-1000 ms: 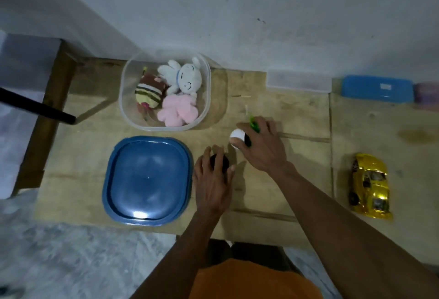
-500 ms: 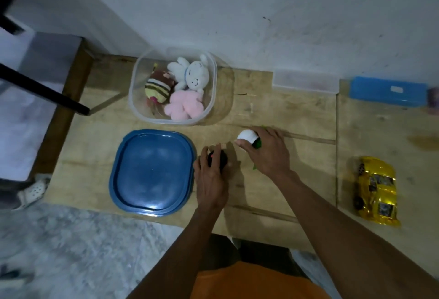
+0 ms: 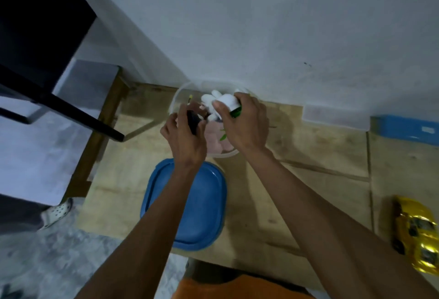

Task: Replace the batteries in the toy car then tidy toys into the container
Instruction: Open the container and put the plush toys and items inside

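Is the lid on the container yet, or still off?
Off. The blue lid lies flat on the table, in front of the open container, with both hands above the container.

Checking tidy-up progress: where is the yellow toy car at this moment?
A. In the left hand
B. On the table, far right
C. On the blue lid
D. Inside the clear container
B: the yellow toy car lies on the table at far right, away from both hands.

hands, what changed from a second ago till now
Both hands lifted their toys off the table and carried them over the clear container: the left hand grips the black toy, the right hand the white and green toy. The blue lid and yellow car stayed put.
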### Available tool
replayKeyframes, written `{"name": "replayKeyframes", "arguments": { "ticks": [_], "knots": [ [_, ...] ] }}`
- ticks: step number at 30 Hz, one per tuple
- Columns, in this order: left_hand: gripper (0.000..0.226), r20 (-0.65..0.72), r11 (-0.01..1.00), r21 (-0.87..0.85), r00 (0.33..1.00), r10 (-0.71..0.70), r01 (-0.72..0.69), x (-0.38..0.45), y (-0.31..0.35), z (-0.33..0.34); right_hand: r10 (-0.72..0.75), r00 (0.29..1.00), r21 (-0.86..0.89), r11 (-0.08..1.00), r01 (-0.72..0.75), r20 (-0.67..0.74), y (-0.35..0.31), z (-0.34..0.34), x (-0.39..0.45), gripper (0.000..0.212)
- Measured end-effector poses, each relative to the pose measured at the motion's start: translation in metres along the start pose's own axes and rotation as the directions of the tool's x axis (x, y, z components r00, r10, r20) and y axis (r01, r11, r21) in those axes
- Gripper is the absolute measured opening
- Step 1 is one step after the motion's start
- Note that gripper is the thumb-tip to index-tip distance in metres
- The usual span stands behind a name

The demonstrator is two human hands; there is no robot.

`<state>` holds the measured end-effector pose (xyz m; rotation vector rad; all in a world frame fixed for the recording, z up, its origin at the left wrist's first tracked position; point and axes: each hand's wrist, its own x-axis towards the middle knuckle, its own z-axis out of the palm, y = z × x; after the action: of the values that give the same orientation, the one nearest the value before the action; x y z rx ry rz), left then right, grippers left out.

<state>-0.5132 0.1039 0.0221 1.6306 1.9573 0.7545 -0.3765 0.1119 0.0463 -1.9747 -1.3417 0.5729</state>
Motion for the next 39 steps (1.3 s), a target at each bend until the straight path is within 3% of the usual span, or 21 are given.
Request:
{"name": "replayKeyframes", "arguments": {
  "ticks": [6, 9, 13, 18, 24, 30, 35, 39],
  "knots": [
    [0.066, 0.208, 0.995, 0.099, 0.977, -0.043, 0.023, 0.037, -0.021, 0.014, 0.097, 0.995, -0.283, 0.955, -0.084, 0.033, 0.004, 0.054, 0.026, 0.061],
    [0.076, 0.259, 0.990, 0.135, 0.963, -0.068, 0.034, 0.045, -0.023, 0.015, 0.102, 0.994, -0.411, 0.908, -0.079, 0.034, 0.008, 0.065, 0.032, 0.057],
    [0.084, 0.271, 0.993, 0.110, 0.962, 0.008, -0.039, 0.048, -0.026, 0.012, 0.032, 0.999, -0.504, 0.864, -0.009, 0.036, 0.009, 0.077, 0.034, 0.057],
    [0.086, 0.359, 0.989, 0.036, 0.926, 0.120, -0.142, 0.048, -0.035, 0.008, -0.087, 0.969, -0.477, 0.858, 0.192, 0.233, 0.014, 0.085, 0.039, 0.049],
    [0.095, 0.539, 0.978, 0.105, 0.837, 0.096, -0.180, 0.069, -0.041, 0.021, -0.012, 0.920, -0.374, 0.912, 0.171, 0.392, 0.036, 0.088, 0.039, 0.050],
    [0.101, 0.562, 0.979, 0.106, 0.823, 0.085, -0.174, 0.070, -0.041, 0.023, 0.028, 0.911, -0.330, 0.936, 0.121, 0.412, 0.026, 0.080, 0.042, 0.050],
    [0.098, 0.469, 0.972, 0.053, 0.865, 0.178, -0.228, 0.065, -0.036, 0.011, 0.035, 0.952, -0.165, 0.986, 0.016, 0.303, 0.014, 0.061, 0.036, 0.051],
    [0.105, 0.461, 0.981, 0.010, 0.872, 0.166, -0.192, 0.057, -0.024, -0.005, 0.017, 0.980, -0.032, 0.999, -0.011, 0.198, 0.011, 0.043, 0.023, 0.047]
  ]
}}
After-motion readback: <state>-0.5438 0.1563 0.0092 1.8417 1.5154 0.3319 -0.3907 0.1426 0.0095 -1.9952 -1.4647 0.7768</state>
